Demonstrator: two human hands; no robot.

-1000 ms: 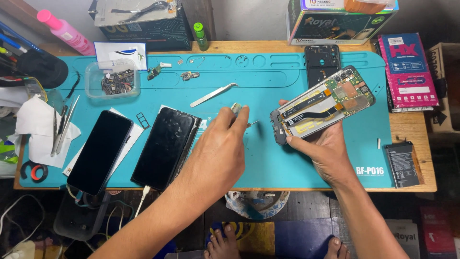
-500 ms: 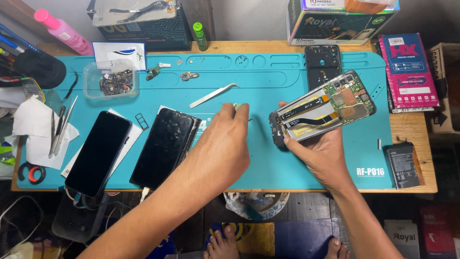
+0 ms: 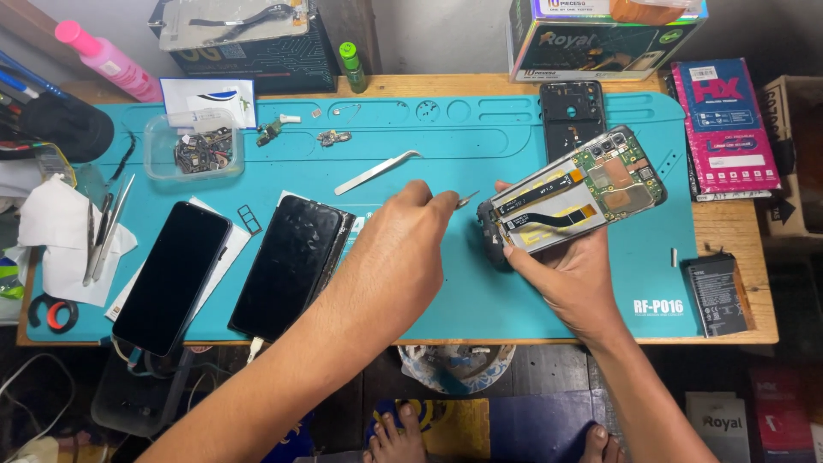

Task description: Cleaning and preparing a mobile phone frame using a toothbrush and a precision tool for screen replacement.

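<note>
Right hand (image 3: 573, 276) holding opened phone (image 3: 573, 199), pink box (image 3: 724, 124) beside mat (image 3: 480, 146)

head cam | looks steeply down, close | teal mat (image 3: 480, 146) fills view (single view)

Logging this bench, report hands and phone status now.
Right hand holds opened phone, circuit side up, above teal mat. Left hand pinches thin metal tool, tip just short of phone's lower end. Nothing between them.
</note>
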